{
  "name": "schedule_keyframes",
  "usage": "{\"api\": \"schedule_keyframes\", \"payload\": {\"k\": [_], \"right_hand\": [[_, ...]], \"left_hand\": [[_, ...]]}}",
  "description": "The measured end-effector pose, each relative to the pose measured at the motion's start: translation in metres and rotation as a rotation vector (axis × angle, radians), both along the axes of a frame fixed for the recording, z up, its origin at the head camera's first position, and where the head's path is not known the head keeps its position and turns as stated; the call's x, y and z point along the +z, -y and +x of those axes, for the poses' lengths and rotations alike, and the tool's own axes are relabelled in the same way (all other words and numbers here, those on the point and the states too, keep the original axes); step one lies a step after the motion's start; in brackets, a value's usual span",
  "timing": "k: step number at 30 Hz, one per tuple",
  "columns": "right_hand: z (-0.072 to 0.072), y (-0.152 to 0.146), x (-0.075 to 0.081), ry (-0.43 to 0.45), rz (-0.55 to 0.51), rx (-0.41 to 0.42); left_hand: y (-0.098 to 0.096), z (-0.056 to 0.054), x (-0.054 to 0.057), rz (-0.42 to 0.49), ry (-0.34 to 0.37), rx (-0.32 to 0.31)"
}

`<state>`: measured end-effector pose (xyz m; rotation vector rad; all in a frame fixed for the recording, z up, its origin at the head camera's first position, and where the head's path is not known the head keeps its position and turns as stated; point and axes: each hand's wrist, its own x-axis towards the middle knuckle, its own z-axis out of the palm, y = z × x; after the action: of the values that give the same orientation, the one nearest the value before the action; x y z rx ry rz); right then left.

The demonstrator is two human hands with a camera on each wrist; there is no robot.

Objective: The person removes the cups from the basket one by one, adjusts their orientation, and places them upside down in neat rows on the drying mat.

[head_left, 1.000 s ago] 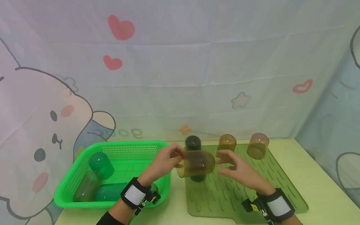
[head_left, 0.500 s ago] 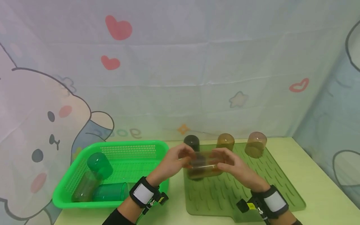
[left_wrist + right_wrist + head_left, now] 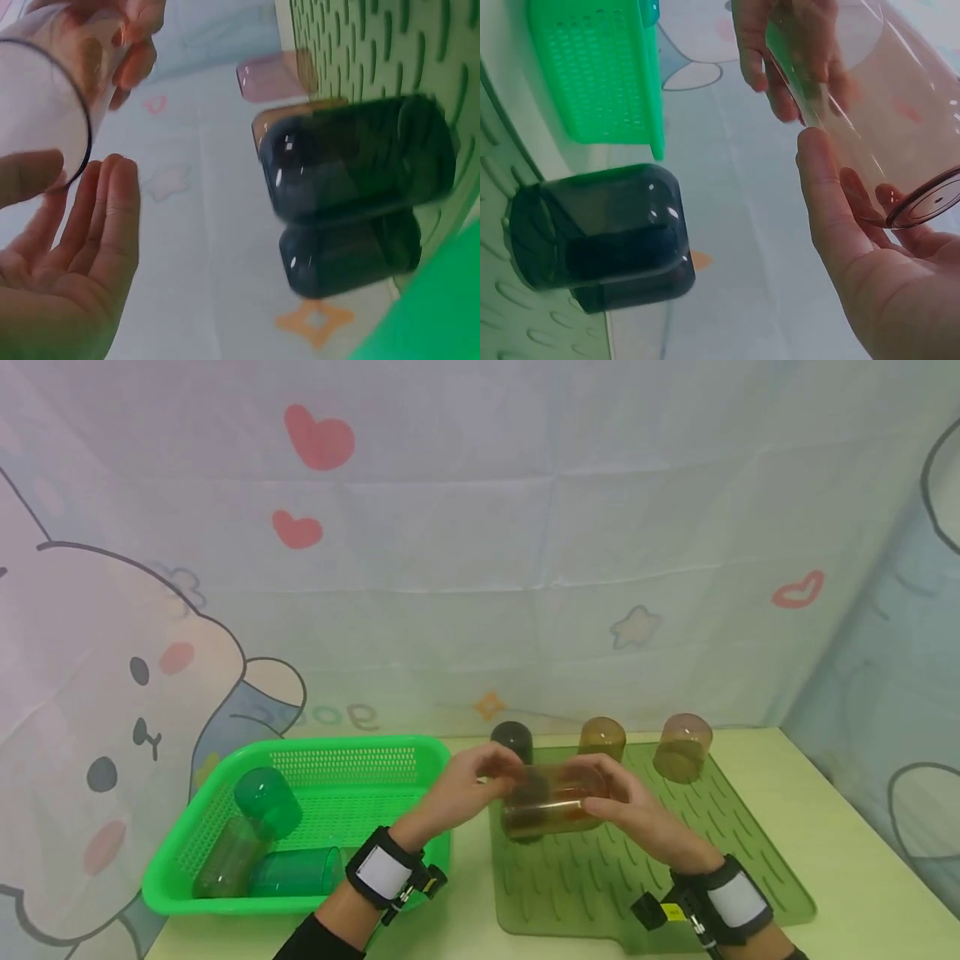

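Observation:
A clear amber-brown tumbler (image 3: 553, 814) lies sideways in the air above the mat, between my hands. My left hand (image 3: 463, 792) pinches its open rim, with the thumb at the rim in the left wrist view. At the base end, my right hand (image 3: 637, 817) grips the tumbler, its fingers (image 3: 826, 184) along the wall. Below and behind stand two dark tumblers upside down: a nearer one (image 3: 352, 161), seen in the head view mostly through the held tumbler, and a farther one (image 3: 512, 739).
The green drying mat (image 3: 570, 902) also bears an upturned amber tumbler (image 3: 602, 737) and a pinkish-brown one (image 3: 684, 747) at its back edge. To the left, a green plastic basket (image 3: 161, 860) holds several tumblers, including a green one (image 3: 292, 872). A printed cloth (image 3: 450, 568) hangs behind.
My right hand has moved left and taken hold of the tumbler's base end. The left hand has shifted slightly right with the tumbler; in the last half second little has moved.

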<state>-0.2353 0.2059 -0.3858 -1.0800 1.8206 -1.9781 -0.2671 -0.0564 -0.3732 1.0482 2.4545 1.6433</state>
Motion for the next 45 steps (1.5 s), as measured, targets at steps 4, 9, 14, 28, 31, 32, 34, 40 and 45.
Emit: {"api": "schedule_keyframes", "payload": {"k": [4,9,14,28,31,32,34,40,45], "right_hand": [[-0.001,-0.013,0.005,-0.053,-0.021,-0.023],[0.002,-0.036,0.016,-0.090,0.133,-0.176],[0.000,-0.049,0.025,-0.171,0.422,-0.340],[-0.020,-0.055,0.013,-0.346,0.876,-0.551],[-0.025,-0.057,0.009,-0.404,0.927,-0.558],[-0.027,-0.057,0.007,-0.422,0.941,-0.561],[-0.033,-0.057,0.003,-0.454,0.969,-0.569],[-0.048,-0.058,-0.010,-0.475,1.016,-0.565],[-0.054,-0.055,-0.018,-0.457,1.023,-0.561]], "left_hand": [[0.017,-0.003,0.006,-0.154,-0.036,-0.009],[0.048,-0.003,0.014,-0.425,-0.046,-0.014],[0.077,-0.001,0.027,-0.582,-0.090,-0.020],[0.104,0.001,0.033,-0.764,0.051,0.055],[0.105,0.001,0.032,-0.772,0.072,0.078],[0.106,0.001,0.031,-0.774,0.077,0.082],[0.107,0.001,0.031,-0.778,0.085,0.089],[0.109,0.002,0.029,-0.770,0.100,0.113],[0.109,0.003,0.027,-0.757,0.108,0.116]]}}
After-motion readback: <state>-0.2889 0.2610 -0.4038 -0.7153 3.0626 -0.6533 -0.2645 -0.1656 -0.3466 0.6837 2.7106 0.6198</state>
